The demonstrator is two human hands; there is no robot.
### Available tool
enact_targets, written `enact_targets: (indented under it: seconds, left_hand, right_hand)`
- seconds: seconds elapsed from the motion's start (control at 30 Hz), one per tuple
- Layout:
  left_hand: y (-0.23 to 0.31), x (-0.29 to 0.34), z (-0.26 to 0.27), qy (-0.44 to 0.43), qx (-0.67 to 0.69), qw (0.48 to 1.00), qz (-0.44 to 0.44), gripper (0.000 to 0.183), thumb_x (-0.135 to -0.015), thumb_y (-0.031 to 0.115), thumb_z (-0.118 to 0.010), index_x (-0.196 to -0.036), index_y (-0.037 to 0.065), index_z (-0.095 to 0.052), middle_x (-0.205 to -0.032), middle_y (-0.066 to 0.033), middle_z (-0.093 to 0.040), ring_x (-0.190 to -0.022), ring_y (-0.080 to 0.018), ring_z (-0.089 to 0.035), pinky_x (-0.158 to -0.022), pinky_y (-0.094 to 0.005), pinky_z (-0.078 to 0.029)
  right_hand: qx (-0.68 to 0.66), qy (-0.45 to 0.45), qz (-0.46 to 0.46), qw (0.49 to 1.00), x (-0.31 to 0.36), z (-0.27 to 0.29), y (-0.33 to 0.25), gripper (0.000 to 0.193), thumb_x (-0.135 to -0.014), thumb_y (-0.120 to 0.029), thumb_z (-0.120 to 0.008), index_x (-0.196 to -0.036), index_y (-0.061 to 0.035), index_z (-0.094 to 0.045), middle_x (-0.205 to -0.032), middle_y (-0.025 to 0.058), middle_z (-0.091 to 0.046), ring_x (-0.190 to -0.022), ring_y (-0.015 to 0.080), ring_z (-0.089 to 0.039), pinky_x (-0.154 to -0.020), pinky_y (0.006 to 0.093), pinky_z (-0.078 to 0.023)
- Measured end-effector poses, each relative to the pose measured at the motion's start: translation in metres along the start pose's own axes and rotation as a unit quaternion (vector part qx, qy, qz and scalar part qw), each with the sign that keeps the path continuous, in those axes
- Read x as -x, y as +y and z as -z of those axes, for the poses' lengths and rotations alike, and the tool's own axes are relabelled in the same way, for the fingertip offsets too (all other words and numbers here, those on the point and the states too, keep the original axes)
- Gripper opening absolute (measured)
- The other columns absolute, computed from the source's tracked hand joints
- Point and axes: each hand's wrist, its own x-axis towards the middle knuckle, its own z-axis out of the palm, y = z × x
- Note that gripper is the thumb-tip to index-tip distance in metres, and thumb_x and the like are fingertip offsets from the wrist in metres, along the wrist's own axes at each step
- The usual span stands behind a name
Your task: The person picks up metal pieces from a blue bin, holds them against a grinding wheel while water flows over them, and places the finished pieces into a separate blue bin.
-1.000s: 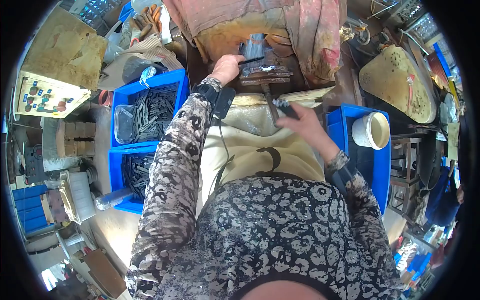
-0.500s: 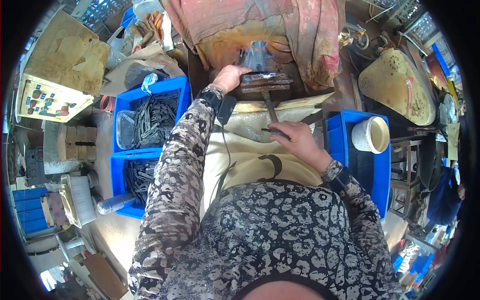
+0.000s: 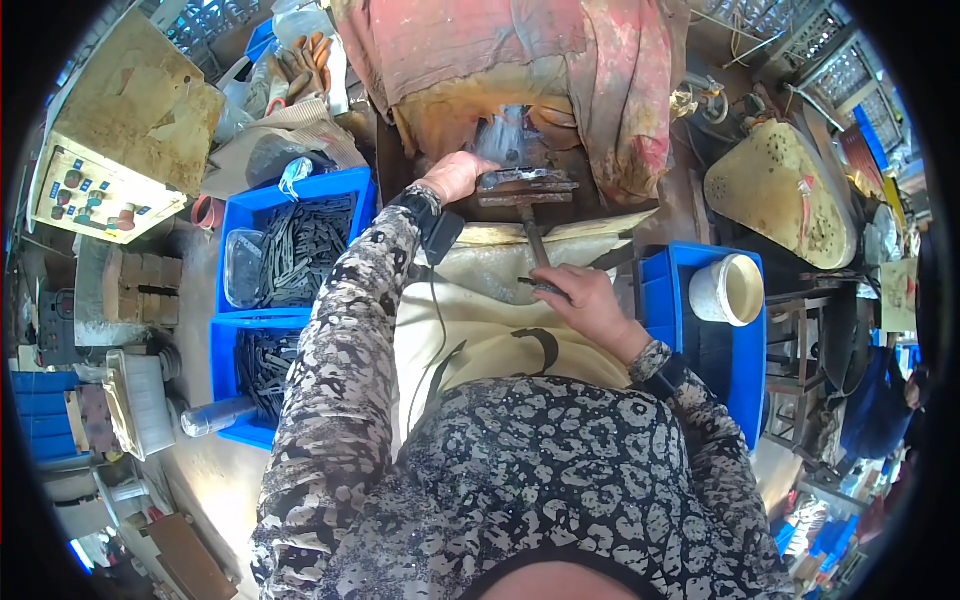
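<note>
My left hand (image 3: 455, 176) is closed at the left end of a dark flat strip (image 3: 515, 176), which lies along a T-shaped metal rest (image 3: 526, 197). What exactly its fingertips pinch is too small to make out. Water or spray (image 3: 507, 135) shows just beyond, under a stained cloth cover. My right hand (image 3: 590, 305) is closed around a small dark metal piece (image 3: 547, 288), whose end sticks out past the fingers. Its fingertips lie at the lower end of the rest's rod (image 3: 537, 242); whether they grip the rod cannot be told.
Blue bins (image 3: 222, 250) with dark metal pieces stand at my left. Another blue bin (image 3: 660, 300) with a white bucket (image 3: 726, 289) is at my right. A reddish cloth (image 3: 480, 50) hangs over the machine ahead. A control box (image 3: 95, 200) stands far left.
The whole view has shifted slightly left and down. Both hands stay close to where they were at the rest, and the right hand still holds the small dark piece.
</note>
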Motion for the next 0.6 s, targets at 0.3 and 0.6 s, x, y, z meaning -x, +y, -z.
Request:
enact_targets:
  seconds: [0.3,0.6]
  left_hand:
    - [0.015,0.022,0.022,0.038,-0.02,0.999,0.014,0.048,-0.077,0.0,-0.054,-0.119,0.02,-0.065,-0.114,-0.0133,-0.064,-0.108,-0.032,-0.06,-0.09,-0.0397,-0.049]
    - [0.014,0.151,0.069,0.35,0.007,0.927,0.136,0.04,-0.082,0.002,-0.059,-0.121,0.011,-0.06,-0.099,-0.0155,-0.061,-0.092,-0.0364,-0.06,-0.08,-0.0413,-0.05]
  right_hand:
    - [0.063,0.014,-0.001,0.998,0.001,-0.002,-0.007,0.027,-0.08,-0.02,-0.071,-0.103,-0.0074,-0.066,-0.083,0.0102,-0.065,-0.068,0.0296,-0.063,-0.058,0.0366,-0.05]
    - [-0.059,0.197,-0.015,0.978,-0.131,0.038,0.006,0.028,-0.086,-0.018,-0.069,-0.107,0.0003,-0.065,-0.078,-0.0003,-0.062,-0.072,0.0088,-0.052,-0.067,0.0277,-0.046]
